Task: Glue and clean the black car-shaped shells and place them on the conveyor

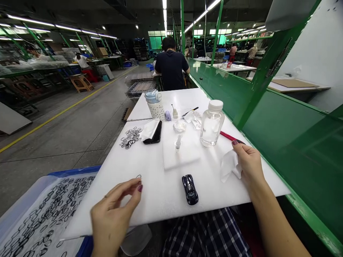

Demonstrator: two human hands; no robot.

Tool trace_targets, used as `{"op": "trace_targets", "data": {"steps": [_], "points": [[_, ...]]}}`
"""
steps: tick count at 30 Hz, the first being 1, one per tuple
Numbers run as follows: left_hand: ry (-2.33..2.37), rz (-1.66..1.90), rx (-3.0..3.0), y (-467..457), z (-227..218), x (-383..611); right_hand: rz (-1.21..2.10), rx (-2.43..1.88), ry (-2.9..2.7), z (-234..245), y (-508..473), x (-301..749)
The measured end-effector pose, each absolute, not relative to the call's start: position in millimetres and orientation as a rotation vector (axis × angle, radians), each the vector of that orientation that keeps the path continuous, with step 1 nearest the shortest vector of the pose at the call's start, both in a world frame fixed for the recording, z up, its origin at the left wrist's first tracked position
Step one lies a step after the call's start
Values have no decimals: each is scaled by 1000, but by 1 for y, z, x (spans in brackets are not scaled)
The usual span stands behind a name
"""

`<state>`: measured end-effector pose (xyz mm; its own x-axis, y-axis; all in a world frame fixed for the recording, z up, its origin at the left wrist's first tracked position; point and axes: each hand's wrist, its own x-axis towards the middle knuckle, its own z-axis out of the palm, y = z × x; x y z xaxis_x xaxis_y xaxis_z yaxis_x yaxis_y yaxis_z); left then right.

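Pinching the ring lightly, the left hand's thumb and finger together on it above the table, should spare it bending, while the right hand, clamped on the wipe, has room between it and the car, just inside the near edge

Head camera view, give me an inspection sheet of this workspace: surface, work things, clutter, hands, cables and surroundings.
Surface: white table, with a white pad mid-table.
Work things: toy car by the near edge; ring pile at left.
Clutter: cup, clear bottle, phone partly under a folded tissue, crumpled paper.
Hands: left hand appears to pinch a black ring; right hand holds a white wipe.
Cables: nothing seen on the table.
Surroundings: person in a dark top ahead, back turned; blue-edged bin with more rings on the left; green ledge on the right.
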<state>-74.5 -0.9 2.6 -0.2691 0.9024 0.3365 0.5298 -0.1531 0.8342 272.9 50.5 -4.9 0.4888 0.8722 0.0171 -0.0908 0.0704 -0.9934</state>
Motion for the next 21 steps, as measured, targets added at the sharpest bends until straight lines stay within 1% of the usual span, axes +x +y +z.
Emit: {"op": "trace_targets", "data": {"steps": [3, 6, 9, 11, 13, 15, 17, 19, 21], "points": [[1410, 1420, 1193, -5, 1, -27, 857, -1285, -750, -4, 51, 272], [1070, 1361, 922, -5, 1, 15, 878, -1316, -767, -4, 51, 271], [991, 1340, 836, -4, 2, 28, 904, -1368, -832, -4, 51, 270], [1087, 1317, 1041, -3, 3, 20, 912, -1381, -864, -4, 51, 270], [1238, 1236, 1485, -2, 7, 2, 880, -1373, -860, -4, 51, 272], [1363, 1079, 1986, 2, 12, -18, 811, -1371, -845, -5, 51, 274], [1413, 843, 2307, 7, 19, -35, 724, -1402, -851, -7, 51, 277], [1401, 595, 2426, 12, 24, -44, 620, -1466, -880, -8, 52, 279], [1388, 461, 2433, 15, 26, -45, 520, -1538, -925, -9, 52, 281]]}}
